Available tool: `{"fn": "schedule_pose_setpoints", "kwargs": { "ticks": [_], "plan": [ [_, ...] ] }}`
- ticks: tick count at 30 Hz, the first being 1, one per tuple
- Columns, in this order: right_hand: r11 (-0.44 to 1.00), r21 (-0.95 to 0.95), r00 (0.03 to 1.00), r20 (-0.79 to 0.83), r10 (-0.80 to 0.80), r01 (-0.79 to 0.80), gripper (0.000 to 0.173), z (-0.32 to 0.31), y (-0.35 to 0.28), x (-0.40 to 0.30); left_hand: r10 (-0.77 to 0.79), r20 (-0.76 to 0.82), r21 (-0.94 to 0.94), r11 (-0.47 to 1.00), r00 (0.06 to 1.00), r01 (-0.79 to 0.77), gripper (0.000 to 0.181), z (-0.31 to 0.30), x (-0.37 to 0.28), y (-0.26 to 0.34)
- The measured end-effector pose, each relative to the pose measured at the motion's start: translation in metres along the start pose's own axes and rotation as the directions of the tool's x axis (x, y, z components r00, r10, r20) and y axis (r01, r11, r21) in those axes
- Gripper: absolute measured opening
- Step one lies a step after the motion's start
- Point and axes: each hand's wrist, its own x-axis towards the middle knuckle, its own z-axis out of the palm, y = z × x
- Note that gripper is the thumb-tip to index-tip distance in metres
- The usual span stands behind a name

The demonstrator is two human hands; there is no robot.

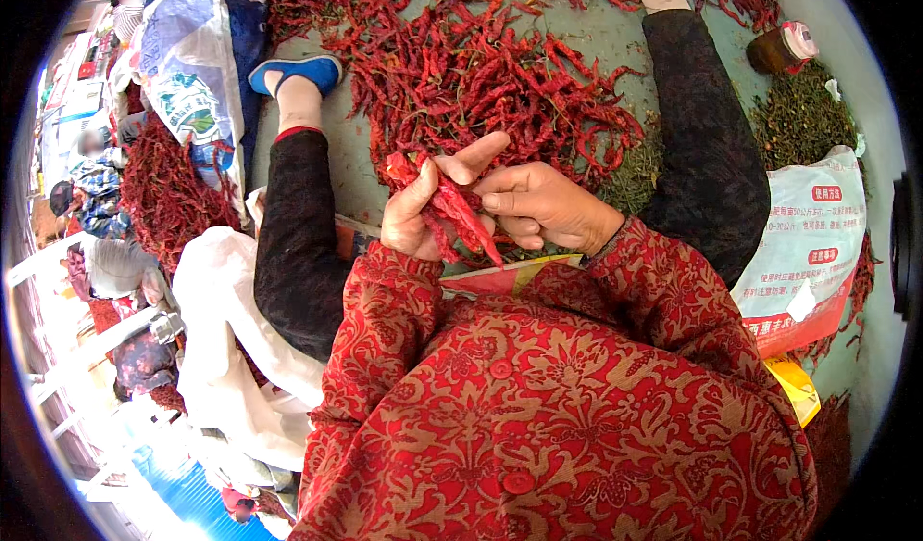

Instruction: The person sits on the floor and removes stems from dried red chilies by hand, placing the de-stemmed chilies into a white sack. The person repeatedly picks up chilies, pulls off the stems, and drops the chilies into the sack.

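Note:
My left hand [409, 216] is closed around a small bunch of dried red chilli peppers [461, 213], their tips pointing down to the right. Its thumb presses on them while a finger stretches out above. My right hand [551, 205] meets it from the right, fingers curled and thumb against the index finger. Its fingertips are close to the held peppers; whether they pinch anything is hidden. Beyond both hands, a large heap of dried red chillies [483, 86] with thin stems spreads over the floor between my legs.
A white-and-red printed sack [807, 245] lies at right, below a pile of stem debris [807, 115] and a lidded jar of dark liquid [782, 47]. At left are a blue-and-white sack [191, 58], white cloth sacking [231, 346], another chilli heap [169, 187] and several people.

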Motion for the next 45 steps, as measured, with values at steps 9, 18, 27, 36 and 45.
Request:
{"fn": "schedule_pose_setpoints", "kwargs": {
  "ticks": [9, 18, 27, 36, 45],
  "plan": [
    [0.952, -0.307, 0.980, -0.188, -0.060, -0.001, 0.017, 0.000, -0.008, 0.007, 0.041, 0.020, -0.187, 0.982, 0.999, -0.036, 0.039, -0.021, 0.013, -0.011],
    [0.891, -0.444, 0.881, -0.378, -0.284, 0.097, 0.012, 0.001, -0.017, 0.005, 0.052, -0.419, -0.025, 0.997, 0.906, -0.069, 0.035, -0.020, 0.016, -0.017],
    [0.769, -0.600, 0.838, -0.286, -0.464, 0.221, 0.012, -0.004, -0.008, 0.009, 0.150, -0.427, 0.296, 0.955, 0.892, -0.019, 0.023, 0.009, 0.002, -0.010],
    [0.579, -0.766, 0.801, -0.148, -0.581, 0.279, 0.009, 0.000, -0.014, 0.003, 0.295, -0.358, 0.592, 0.806, 0.886, -0.030, 0.017, 0.024, 0.007, -0.011],
    [0.518, -0.849, 0.851, -0.193, -0.488, 0.105, 0.019, -0.029, 0.027, 0.032, 0.391, 0.046, 0.998, -0.047, 0.919, -0.030, 0.019, 0.016, 0.009, -0.013]
  ]
}}
